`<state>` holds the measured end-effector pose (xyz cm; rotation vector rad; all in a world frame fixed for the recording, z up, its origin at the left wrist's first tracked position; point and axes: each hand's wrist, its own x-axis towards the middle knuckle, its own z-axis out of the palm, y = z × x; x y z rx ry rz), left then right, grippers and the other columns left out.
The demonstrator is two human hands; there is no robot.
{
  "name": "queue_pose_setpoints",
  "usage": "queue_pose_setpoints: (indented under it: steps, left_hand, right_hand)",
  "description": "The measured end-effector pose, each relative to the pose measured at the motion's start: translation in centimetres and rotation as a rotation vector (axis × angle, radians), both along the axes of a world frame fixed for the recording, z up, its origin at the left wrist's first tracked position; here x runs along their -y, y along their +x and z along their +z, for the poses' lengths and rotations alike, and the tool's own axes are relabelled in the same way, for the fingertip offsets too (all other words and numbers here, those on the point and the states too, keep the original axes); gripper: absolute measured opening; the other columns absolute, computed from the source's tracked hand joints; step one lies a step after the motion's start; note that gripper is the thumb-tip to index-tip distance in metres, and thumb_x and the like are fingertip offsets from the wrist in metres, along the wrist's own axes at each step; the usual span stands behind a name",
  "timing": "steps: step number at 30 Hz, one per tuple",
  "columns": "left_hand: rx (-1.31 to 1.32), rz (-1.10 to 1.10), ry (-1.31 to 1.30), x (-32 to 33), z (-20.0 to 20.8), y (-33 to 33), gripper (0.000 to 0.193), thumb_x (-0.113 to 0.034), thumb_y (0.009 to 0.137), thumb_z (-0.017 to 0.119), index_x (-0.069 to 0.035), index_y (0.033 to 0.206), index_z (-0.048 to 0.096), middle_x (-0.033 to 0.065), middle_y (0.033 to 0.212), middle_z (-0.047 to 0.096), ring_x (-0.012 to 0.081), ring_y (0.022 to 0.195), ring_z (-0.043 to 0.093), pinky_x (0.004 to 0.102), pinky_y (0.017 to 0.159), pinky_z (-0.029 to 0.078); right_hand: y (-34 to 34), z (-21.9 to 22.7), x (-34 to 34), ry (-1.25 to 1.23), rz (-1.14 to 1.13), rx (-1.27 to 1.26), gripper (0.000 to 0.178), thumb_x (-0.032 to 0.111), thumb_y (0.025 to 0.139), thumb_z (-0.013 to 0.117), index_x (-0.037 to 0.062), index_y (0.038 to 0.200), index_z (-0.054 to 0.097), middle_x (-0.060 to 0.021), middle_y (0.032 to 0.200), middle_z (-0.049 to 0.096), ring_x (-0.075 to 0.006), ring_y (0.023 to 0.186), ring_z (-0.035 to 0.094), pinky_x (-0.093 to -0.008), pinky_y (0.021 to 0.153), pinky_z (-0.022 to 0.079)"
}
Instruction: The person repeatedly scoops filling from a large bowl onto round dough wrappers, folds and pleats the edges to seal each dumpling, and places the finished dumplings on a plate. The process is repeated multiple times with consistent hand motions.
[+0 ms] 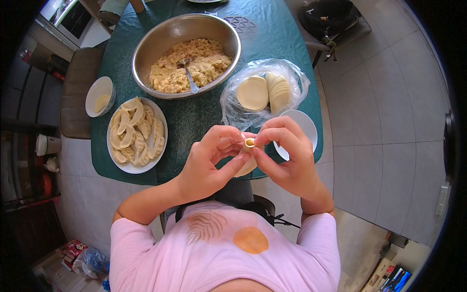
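Between my two hands, just over the table's near edge, is a dumpling [246, 168] in a pale wrapper, folded round so that a small opening with filling shows at its top. My left hand [214, 153] pinches its left side with thumb and fingers. The fingertips of my right hand [287, 151] pinch the wrapper's rim from the other side. Behind my right hand stands a white plate or shallow bowl [304, 127], partly hidden. Round dumpling wrappers [253, 93] lie in an open clear plastic bag [231, 104] beyond my hands.
A large steel bowl [141, 53] of filling with a spoon [190, 80] stands at the back. Pleated dumplings [141, 146] fill a white plate [127, 168] on the left, beside a small white bowl [92, 100]. A green cloth [194, 112] covers the table; chairs [80, 92] flank it.
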<state>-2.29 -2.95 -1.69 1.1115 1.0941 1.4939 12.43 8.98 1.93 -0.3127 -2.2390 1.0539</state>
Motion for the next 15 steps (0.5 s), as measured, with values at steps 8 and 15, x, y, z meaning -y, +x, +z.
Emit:
queue_pose_setpoints:
  steps: [8, 15]
  left_hand:
    - [-0.051, 0.081, 0.041, 0.12, 0.23, 0.12, 0.027, 0.003, 0.087, 0.056, 0.002, 0.113, 0.049, 0.0114, 0.109, 0.059, 0.0145, 0.103, 0.059, 0.0289, 0.090, 0.049]
    - [0.063, 0.047, -0.012, 0.31, 0.34, -0.26, 0.028, 0.004, 0.088, 0.055, 0.000, 0.115, 0.048, 0.0093, 0.109, 0.058, 0.0127, 0.102, 0.057, 0.0268, 0.090, 0.047]
  right_hand:
    - [0.07, -0.36, -0.45, 0.110, 0.061, -0.044, 0.024, -0.005, 0.074, 0.068, 0.0024, 0.096, 0.063, -0.0108, 0.085, 0.057, -0.0245, 0.074, 0.058, -0.0305, 0.062, 0.048]
    - [-0.50, -0.22, 0.08, 0.076, 0.011, -0.016, 0.020, -0.003, 0.075, 0.068, 0.0014, 0.094, 0.063, -0.0108, 0.084, 0.056, -0.0250, 0.073, 0.056, -0.0318, 0.062, 0.047]
